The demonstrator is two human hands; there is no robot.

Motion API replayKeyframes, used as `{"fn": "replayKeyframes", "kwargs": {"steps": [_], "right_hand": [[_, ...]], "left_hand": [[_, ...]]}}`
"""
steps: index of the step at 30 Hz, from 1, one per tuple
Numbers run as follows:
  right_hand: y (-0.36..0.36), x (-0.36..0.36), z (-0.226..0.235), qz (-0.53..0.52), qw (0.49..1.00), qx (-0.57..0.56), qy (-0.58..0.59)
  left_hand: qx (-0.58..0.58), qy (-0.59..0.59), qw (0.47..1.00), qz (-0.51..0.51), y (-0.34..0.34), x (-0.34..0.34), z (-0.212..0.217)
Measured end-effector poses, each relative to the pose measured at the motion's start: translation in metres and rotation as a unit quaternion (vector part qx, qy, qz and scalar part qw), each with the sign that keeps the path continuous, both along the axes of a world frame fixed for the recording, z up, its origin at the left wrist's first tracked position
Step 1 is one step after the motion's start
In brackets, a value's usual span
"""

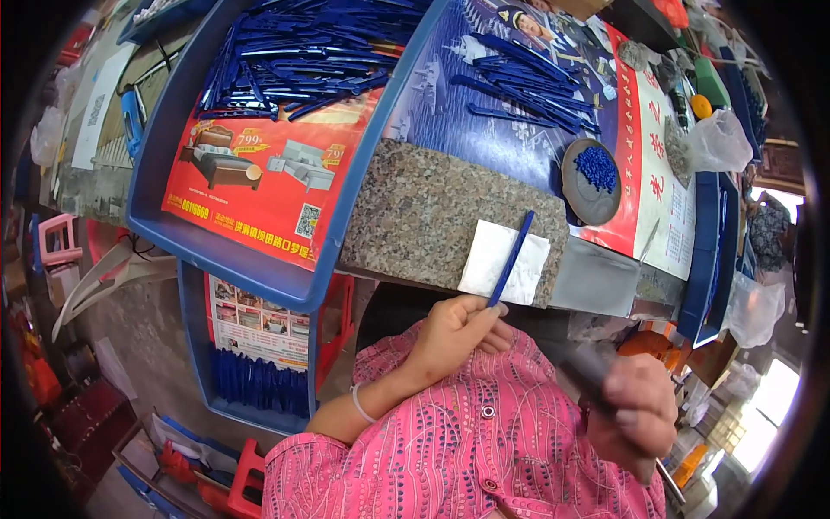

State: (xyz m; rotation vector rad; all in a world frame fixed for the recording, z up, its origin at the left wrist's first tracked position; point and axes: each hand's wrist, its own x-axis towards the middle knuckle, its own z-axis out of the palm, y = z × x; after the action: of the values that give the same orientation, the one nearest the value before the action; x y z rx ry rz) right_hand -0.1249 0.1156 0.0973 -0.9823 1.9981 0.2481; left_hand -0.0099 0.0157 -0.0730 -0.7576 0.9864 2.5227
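Note:
My left hand (458,337) pinches the near end of a slim blue strip (513,259) between thumb and fingers. The strip slants away from me over a folded white pad (484,258), which lies on a speckled granite slab (424,208) at the table's front edge. On the right, my right hand (641,411) is wrapped round a dark, thick tool (588,376) held up off the table; motion blurs it, and its kind is unclear. Beyond the slab lie several loose blue strips (527,82). A round dish (577,199) to their right holds tiny blue pieces (595,168).
At left stands a blue tray (233,281) lined with a red flyer, with many blue strips (303,52) heaped at its far end. Below it is another blue bin (194,346) of strips. Plastic bags (722,138), an orange round thing (700,106) and a blue tray (705,259) are on the right.

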Motion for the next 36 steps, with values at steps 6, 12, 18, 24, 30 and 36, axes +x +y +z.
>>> {"fn": "replayKeyframes", "kwargs": {"steps": [6, 12, 18, 24, 30, 36], "right_hand": [[0.020, -0.004, -0.090, -0.145, 0.852, -0.504, 0.000], [0.033, -0.002, -0.086, -0.249, 0.838, -0.485, 0.021], [0.047, 0.006, -0.082, -0.299, 0.805, -0.510, 0.041], [0.037, 0.010, -0.087, -0.487, 0.725, -0.481, -0.072], [0.036, 0.002, -0.100, -0.601, 0.536, -0.432, -0.406], [0.029, -0.005, -0.098, -0.585, 0.591, -0.401, -0.384]], "left_hand": [[-0.035, 0.019, 0.998, -0.044, 0.000, -0.010, 0.009], [0.020, -0.006, 1.000, -0.016, 0.001, -0.003, 0.006], [0.013, 0.006, 0.999, -0.047, -0.002, -0.006, 0.009], [0.107, 0.044, 0.991, -0.075, -0.015, 0.001, 0.012], [0.325, 0.095, 0.929, -0.149, -0.016, 0.005, 0.008], [0.378, 0.110, 0.918, -0.049, -0.005, 0.000, 0.007]]}}
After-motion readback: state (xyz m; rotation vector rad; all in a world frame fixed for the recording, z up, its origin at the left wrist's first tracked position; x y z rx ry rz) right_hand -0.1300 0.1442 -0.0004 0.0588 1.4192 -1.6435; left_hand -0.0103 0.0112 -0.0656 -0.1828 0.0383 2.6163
